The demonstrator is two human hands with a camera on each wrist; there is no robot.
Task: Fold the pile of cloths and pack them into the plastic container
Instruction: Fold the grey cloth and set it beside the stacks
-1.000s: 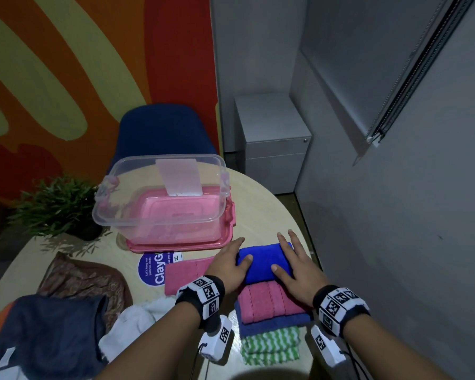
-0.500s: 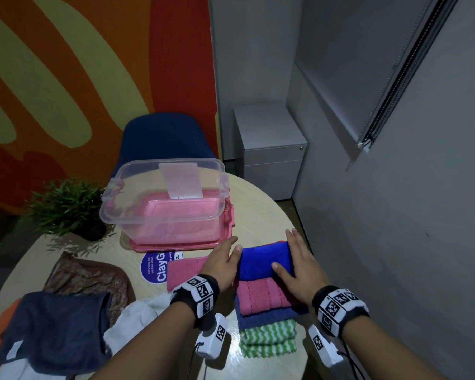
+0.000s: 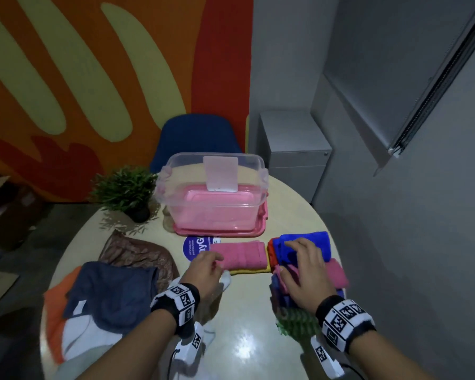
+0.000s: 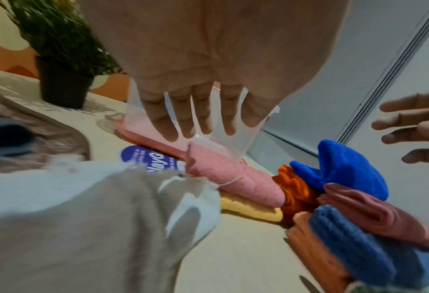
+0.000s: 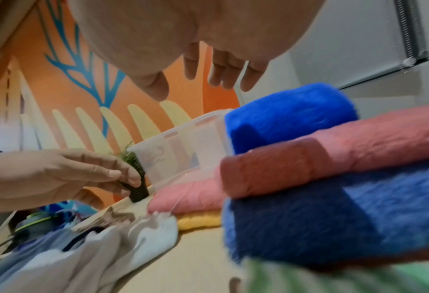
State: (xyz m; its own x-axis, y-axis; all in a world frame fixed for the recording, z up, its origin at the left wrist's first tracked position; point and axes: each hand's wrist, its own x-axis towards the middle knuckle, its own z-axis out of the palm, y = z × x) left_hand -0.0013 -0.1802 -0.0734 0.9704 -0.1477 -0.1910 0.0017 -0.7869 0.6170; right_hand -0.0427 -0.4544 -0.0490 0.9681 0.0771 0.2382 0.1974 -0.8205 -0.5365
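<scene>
1. Your table [image 3: 247,349] carries everything; the unfolded heap [image 3: 107,294] of dark blue, orange and white cloths sits at your left, nearer your left hand than your right.
2. The plastic container [image 3: 214,193] stands at the far side on its pink lid [image 3: 220,230]; no cloth lies inside it that I can see, so by my judgement the packing has not begun.
3. The folded stack [image 3: 332,272] at your right holds a bright blue cloth [image 3: 313,239] at its far end, a pink one under it, then darker blue and a green-and-white one nearest you; its long axis runs away from you.
4. The pink folded cloth [image 3: 242,255] lies on a yellow one between the container and your hands; its long axis runs left to right.
5. Your right hand [image 3: 305,272] hovers just above the stack with fingers spread and holding nothing.
6. Your left hand [image 3: 203,272] sits at the pink cloth's left end, fingers relaxed and apart, a white cloth edge [image 3: 225,279] just under it; I cannot tell whether it touches either.
</scene>
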